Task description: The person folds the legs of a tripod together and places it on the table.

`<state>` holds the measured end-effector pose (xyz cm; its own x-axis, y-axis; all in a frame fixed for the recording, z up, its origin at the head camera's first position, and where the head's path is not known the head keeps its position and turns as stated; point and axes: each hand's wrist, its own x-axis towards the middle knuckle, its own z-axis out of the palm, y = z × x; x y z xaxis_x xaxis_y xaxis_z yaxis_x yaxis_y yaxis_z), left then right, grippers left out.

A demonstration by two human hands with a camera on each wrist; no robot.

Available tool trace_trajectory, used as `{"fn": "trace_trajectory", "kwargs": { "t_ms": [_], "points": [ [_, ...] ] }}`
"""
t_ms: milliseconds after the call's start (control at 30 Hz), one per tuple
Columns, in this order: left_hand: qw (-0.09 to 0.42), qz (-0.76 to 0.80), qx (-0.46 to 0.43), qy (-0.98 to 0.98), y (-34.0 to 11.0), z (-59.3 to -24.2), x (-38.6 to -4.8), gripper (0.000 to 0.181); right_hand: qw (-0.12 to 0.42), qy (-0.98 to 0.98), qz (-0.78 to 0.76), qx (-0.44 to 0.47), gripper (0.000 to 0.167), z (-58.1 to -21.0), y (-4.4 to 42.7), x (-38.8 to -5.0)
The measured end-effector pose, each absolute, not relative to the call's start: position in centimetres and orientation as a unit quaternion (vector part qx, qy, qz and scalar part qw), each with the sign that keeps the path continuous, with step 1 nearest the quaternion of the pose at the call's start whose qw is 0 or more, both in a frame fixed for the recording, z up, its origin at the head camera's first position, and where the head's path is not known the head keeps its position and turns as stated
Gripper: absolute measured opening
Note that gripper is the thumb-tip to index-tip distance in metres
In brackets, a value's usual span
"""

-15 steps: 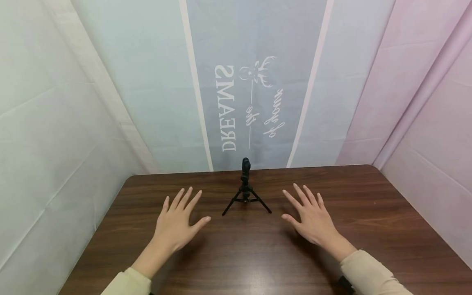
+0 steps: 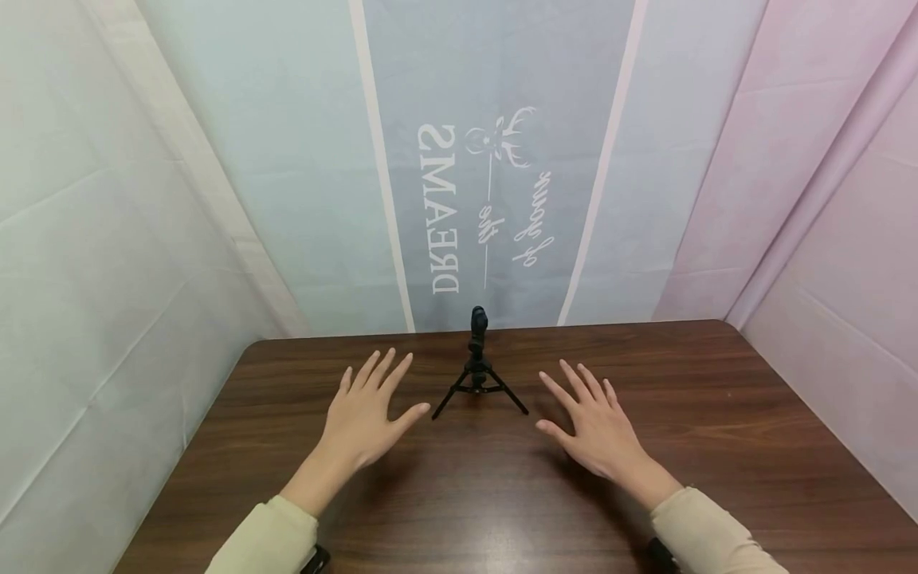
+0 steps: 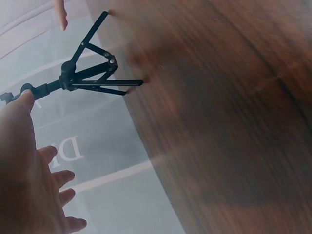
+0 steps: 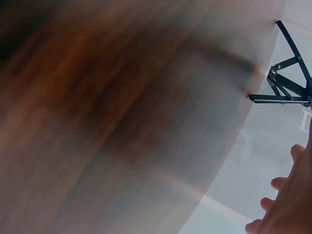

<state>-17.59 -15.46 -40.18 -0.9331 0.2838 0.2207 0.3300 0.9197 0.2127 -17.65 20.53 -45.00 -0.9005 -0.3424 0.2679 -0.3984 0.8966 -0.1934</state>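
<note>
A small black tripod (image 2: 477, 359) stands upright on the brown wooden table (image 2: 459, 494), near its far edge. To the left of it, my left hand (image 2: 364, 418) is held over the table with fingers spread, the thumb nearest the tripod leg. My right hand (image 2: 598, 430) hovers on the other side, palm down, fingers spread and holding nothing. The left wrist view shows the tripod (image 3: 68, 75) beyond my left hand (image 3: 29, 170). In the right wrist view, part of the tripod (image 4: 287, 87) appears above my right hand (image 4: 287, 200).
Behind the table hangs a pale blue-grey curtain (image 2: 502, 80) with mirrored white lettering and a deer-head print. White fabric (image 2: 107, 239) hangs at the left and pinkish fabric (image 2: 846, 263) at the right. A dark band shows at each sleeve.
My left hand has moved right and slightly forward, closer to the tripod. My right hand has shifted slightly left, also nearer to it. The tripod has not moved.
</note>
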Motion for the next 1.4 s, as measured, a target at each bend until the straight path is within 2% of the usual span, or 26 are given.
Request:
{"fn": "trace_trajectory", "kwargs": {
  "t_ms": [433,633,933,1167,1400],
  "points": [
    [0.110,-0.182,-0.192,-0.958,-13.6,-39.4,-19.3,0.078,0.112,-0.953,0.177,0.218,0.076,-45.0,20.0,-18.3],
    [0.112,-0.213,-0.206,-0.948,-13.0,-39.0,-20.1,0.075,0.093,-0.944,0.218,0.228,0.074,-44.8,19.9,-18.7],
    [0.096,-0.277,-0.209,-0.933,-12.3,-38.4,-21.1,0.069,0.077,-0.930,0.254,0.254,0.065,-44.9,19.8,-19.2],
    [0.075,-0.317,-0.212,-0.922,-11.5,-37.8,-21.8,0.064,0.081,-0.926,0.259,0.262,0.063,-45.1,19.6,-19.8],
    [0.071,-0.328,-0.216,-0.917,-10.5,-37.3,-22.6,0.061,0.058,-0.920,0.280,0.268,0.061,-45.1,19.4,-20.6]
  ]
}}
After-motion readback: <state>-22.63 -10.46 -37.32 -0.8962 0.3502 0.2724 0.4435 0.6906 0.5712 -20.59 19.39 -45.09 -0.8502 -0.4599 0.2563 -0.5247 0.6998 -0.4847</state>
